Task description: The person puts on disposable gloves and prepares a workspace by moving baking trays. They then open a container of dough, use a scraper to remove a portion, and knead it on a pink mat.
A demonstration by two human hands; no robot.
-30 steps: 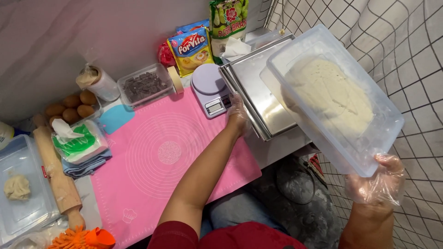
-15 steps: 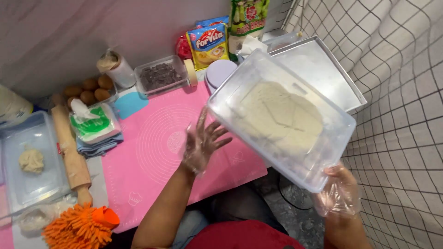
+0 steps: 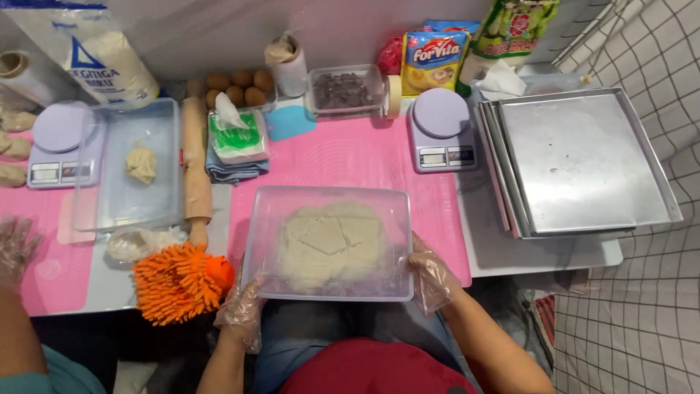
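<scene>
A clear plastic container (image 3: 328, 201) holding a flat slab of pale dough (image 3: 332, 241) rests on the near edge of the pink silicone mat (image 3: 350, 157). My left hand (image 3: 240, 310), in a thin clear glove, grips its near left corner. My right hand (image 3: 432, 273), also gloved, holds its right side. Both hands are closed on the container's rim.
Stacked metal baking trays (image 3: 583, 160) lie to the right. A purple kitchen scale (image 3: 441, 131) stands behind the container. At left are a wooden rolling pin (image 3: 195, 157), an orange fluffy cloth (image 3: 179, 281), a clear box with a dough ball (image 3: 138, 164), another scale (image 3: 58, 142), and another person's gloved hand (image 3: 16, 248).
The dough container came down from the air at the right and now sits flat on the mat before me. My left hand moved from the trays to the container's left corner.
</scene>
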